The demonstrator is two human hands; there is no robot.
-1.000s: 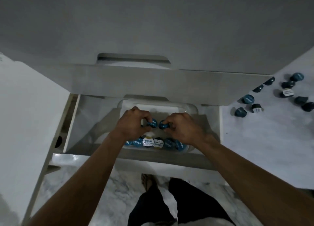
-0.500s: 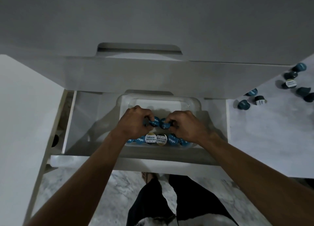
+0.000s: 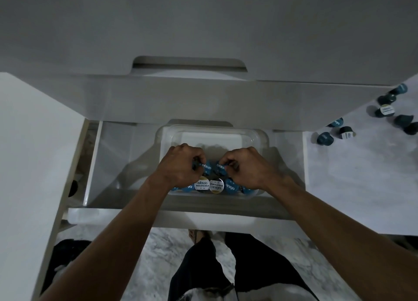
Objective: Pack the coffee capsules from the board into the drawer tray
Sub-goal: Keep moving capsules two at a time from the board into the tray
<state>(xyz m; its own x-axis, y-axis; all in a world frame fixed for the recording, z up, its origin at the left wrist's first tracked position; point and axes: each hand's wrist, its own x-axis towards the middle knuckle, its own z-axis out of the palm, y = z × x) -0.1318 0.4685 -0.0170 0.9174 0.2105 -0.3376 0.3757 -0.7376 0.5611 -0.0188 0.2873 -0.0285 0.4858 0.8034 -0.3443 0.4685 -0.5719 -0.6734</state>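
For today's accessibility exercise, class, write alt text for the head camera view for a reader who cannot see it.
A person's left hand and right hand each pinch a blue foil-lidded coffee capsule over a clear plastic tray in an open white drawer. A row of capsules already lines the tray's near edge. More loose capsules lie on the pale board at right.

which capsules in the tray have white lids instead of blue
The two Robusta Gold capsules, side by side in the middle of the tray's near row; every other lid showing there is blue.

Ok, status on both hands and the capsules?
Left hand and right hand each pinching a capsule over tray. More on board. Nothing blocking.
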